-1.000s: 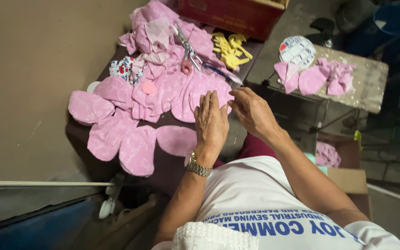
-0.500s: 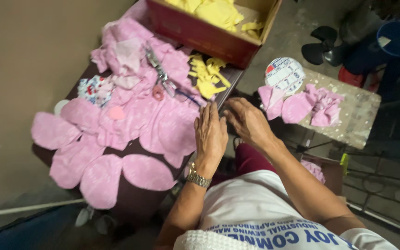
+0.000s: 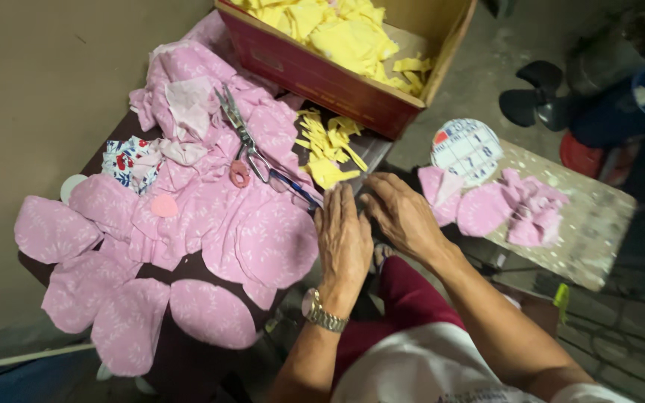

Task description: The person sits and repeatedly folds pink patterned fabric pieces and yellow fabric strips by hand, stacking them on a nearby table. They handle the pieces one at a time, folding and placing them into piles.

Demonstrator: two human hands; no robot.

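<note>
Cardboard box (image 3: 315,75), red-sided, holding yellow fabric pieces (image 3: 337,30); far edge of the dark table (image 3: 188,351).
Pink petal-shaped fabric pieces (image 3: 210,224), spread over most of the table.
Side stand (image 3: 584,224), speckled top, bearing more pink pieces (image 3: 509,209) and a round printed disc (image 3: 466,149).
Left hand (image 3: 343,242), flat, fingers extended, resting on the table edge just beside the pink pieces; gripping nothing.
Right hand (image 3: 403,216), palm down, fingers loosely spread, touching the same edge; gripping nothing.
Scissors (image 3: 244,138), lying on the pink fabric.
Yellow scraps (image 3: 326,145), beside the box.
</note>
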